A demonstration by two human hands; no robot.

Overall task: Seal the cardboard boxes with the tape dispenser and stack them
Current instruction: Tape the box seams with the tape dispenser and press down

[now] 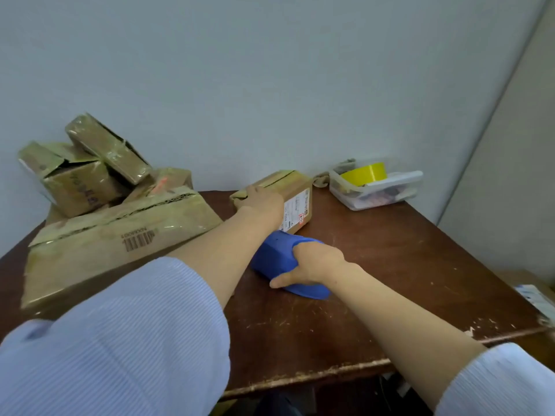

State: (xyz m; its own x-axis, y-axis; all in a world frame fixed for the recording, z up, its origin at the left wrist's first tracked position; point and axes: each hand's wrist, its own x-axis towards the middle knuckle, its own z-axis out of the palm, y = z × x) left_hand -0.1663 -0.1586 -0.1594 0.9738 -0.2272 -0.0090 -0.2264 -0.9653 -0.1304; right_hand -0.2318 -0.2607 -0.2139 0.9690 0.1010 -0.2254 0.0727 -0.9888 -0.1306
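A small cardboard box (295,202) with a white shipping label stands near the back of the dark wooden table (390,259). My left hand (261,199) lies flat on top of it, fingers spread, pressing down. Just in front of the box, the blue tape dispenser (277,256) rests on the table with my right hand (312,262) wrapped around it. A large flat cardboard box (120,235) lies at the left. Several smaller taped boxes (90,169) are piled loosely on its far end, against the wall.
A clear plastic container (375,190) holding a yellow tape roll (365,174) sits at the back right by the wall. The table's worn front edge (330,370) runs below my forearms. Something boxed with a label (534,295) lies beyond the right edge.
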